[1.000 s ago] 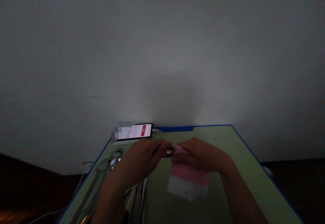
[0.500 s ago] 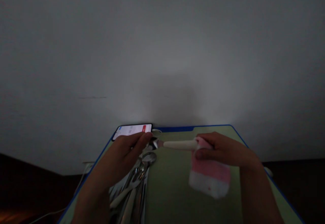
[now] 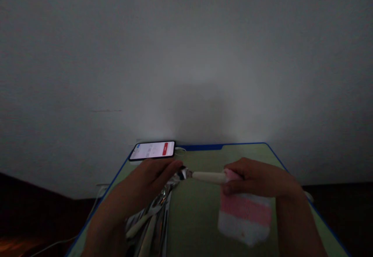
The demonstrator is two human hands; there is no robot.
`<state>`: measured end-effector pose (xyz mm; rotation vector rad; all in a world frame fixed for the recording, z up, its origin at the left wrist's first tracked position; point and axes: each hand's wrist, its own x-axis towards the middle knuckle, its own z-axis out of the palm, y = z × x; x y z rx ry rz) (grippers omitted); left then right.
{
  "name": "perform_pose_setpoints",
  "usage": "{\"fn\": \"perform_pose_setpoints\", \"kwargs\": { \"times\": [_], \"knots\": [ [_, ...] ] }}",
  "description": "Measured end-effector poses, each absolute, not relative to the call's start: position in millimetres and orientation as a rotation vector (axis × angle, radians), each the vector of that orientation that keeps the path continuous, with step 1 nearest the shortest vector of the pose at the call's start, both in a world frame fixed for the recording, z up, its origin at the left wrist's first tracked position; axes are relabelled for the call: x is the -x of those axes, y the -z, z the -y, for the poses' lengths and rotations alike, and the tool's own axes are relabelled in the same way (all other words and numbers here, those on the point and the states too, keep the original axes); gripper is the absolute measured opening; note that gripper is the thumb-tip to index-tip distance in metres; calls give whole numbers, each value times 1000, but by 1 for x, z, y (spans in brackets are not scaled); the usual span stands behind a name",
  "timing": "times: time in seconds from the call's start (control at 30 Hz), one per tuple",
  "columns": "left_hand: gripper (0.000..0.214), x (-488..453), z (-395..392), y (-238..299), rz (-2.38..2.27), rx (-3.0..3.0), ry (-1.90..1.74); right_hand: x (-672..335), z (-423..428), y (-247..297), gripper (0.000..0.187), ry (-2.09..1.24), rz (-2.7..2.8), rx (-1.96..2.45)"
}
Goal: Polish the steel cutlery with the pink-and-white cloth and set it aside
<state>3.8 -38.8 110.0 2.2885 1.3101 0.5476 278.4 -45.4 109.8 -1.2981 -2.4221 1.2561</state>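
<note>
A piece of cutlery with a cream handle (image 3: 208,177) is held level above the table between both hands. Its shiny metal end goes into the fingers of my left hand (image 3: 148,181), which is closed on it; the tip is hidden, so fork or spoon cannot be told. My right hand (image 3: 253,179) pinches a pink and white cloth (image 3: 246,212) around the handle's other end, and the cloth's loose part hangs down. Below my left hand lies a pile of cutlery (image 3: 151,218) with metal and cream handles, partly covered by my forearm.
A phone (image 3: 153,150) with a lit screen lies at the table's back left, a white cable (image 3: 180,150) plugged into it. The pale green table (image 3: 192,218) has a blue rim and stands against a grey wall (image 3: 186,55). Another cable hangs at the left.
Both hands have come slightly down and nearer with the cutlery and cloth, the left also a little to the right. More of the phone shows now.
</note>
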Motion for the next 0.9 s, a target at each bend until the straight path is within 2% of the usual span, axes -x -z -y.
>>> {"fn": "perform_pose_setpoints", "kwargs": {
  "times": [0.4, 0.57, 0.67, 0.9],
  "knots": [
    [37, -24, 40, -117, -1266, -2302, -432, -258, 46, -110, 43, -1279, 2550, 1225],
    [33, -39, 38, -116, -1301, -2324, -504, -244, 40, -101, 40, -1125, 2532, 1205],
    [31, -38, 38, -117, -1293, -2291, -522, -243, 37, -98, 40, -1144, 2479, 1174],
    [33, -17, 33, -123, -1528, -2158, -863, -254, 35, -103, 36, -1298, 2300, 1061]
  ]
}}
